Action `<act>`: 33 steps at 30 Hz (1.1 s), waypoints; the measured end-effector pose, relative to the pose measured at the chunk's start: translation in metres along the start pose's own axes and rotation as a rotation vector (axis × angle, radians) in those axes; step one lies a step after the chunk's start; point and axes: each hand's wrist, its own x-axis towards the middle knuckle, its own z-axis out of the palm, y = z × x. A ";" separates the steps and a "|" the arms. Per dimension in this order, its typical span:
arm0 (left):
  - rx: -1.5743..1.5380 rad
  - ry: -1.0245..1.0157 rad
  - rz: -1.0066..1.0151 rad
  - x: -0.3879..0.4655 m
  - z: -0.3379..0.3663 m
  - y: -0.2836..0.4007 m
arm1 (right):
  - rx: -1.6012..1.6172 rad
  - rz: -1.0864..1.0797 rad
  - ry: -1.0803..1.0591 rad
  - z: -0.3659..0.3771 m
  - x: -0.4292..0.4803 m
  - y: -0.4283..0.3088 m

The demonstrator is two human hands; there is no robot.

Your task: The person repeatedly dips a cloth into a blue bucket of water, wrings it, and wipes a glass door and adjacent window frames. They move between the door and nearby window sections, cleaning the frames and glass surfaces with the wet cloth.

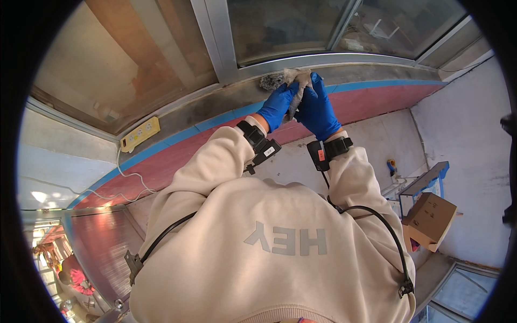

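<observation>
Both my hands wear blue disposable gloves and are raised at the window sill. My left hand [278,105] grips one side of a crumpled, stained greyish-beige cloth [298,80]. On the cloth's other side, my right hand [319,109] has its fingers at the fabric, partly hidden by it. The cloth hangs down between the two hands. A grey scouring pad of wire-like mesh [272,81] lies on the dusty sill [242,91], just left of the cloth. Behind the sill stands a metal-framed sliding window [282,32].
A yellow power strip [140,134] with a white cord rests on the sill's left end. At the right are a cardboard box [430,220], a grey shelf [424,177] and a tape roll [391,164]. Another person [74,274] in red shows beyond the doorway at lower left.
</observation>
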 end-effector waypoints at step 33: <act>-0.545 -0.256 -0.341 0.011 -0.014 0.003 | 2.951 1.107 -0.631 -0.007 -0.030 0.030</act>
